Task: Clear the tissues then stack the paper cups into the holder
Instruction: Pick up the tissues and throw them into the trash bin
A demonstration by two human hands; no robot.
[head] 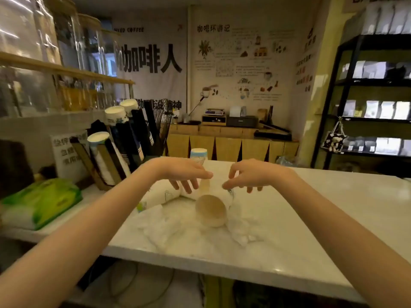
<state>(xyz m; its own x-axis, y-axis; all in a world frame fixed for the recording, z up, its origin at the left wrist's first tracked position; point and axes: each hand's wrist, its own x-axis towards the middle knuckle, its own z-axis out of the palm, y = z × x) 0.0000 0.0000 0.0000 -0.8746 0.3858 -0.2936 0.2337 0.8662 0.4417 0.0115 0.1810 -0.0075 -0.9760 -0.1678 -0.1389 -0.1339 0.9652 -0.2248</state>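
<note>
Crumpled white tissues [178,227] lie spread on the white counter [311,230]. One paper cup [212,211] lies on its side on the tissues, its mouth toward me. A stack of white cups [162,194] lies on its side to its left. Another cup [198,156] stands upside down behind my hands. My left hand [184,174] hovers over the lying stack with fingers spread and holds nothing. My right hand [249,176] hovers just above the lying cup, fingers curled downward and apart. The black slanted cup holder [133,138] with several cup stacks stands at the left.
A green pack of tissues [44,201] lies at the counter's left end, beside a white sign [66,152]. Glass jars fill the wooden shelf [66,70] at upper left. A black rack [367,96] with bags stands at the right. The counter's front edge is close to me.
</note>
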